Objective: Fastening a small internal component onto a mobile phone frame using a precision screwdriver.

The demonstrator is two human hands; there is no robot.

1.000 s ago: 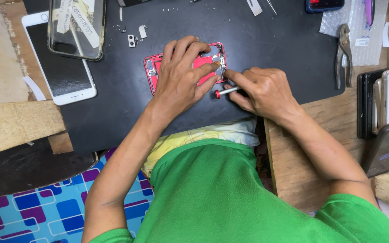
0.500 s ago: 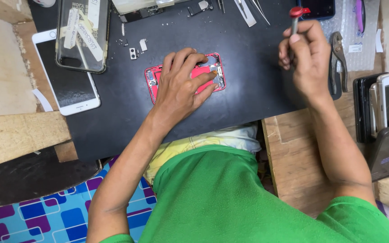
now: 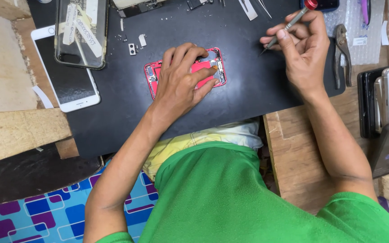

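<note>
A red opened phone body [image 3: 151, 76] lies on the black work mat [image 3: 248, 85]. My left hand [image 3: 183, 78] rests flat on it, fingers spread over most of its inside. My right hand [image 3: 305, 49] is up at the mat's far right, gripping a thin screwdriver with a red cap [image 3: 296, 18]; its tip points down-left, clear of the phone.
A white phone [image 3: 66, 85] lies at the left with a clear case [image 3: 82, 31] overlapping it. Small loose parts [image 3: 136, 45] sit above the red phone. Pliers [image 3: 341, 54] lie at the right, beside a stack of phones [image 3: 383, 108]. Wooden boards flank the mat.
My right hand lifted the screwdriver away from the red phone and moved it up and right. My left hand stayed pressed on the phone.
</note>
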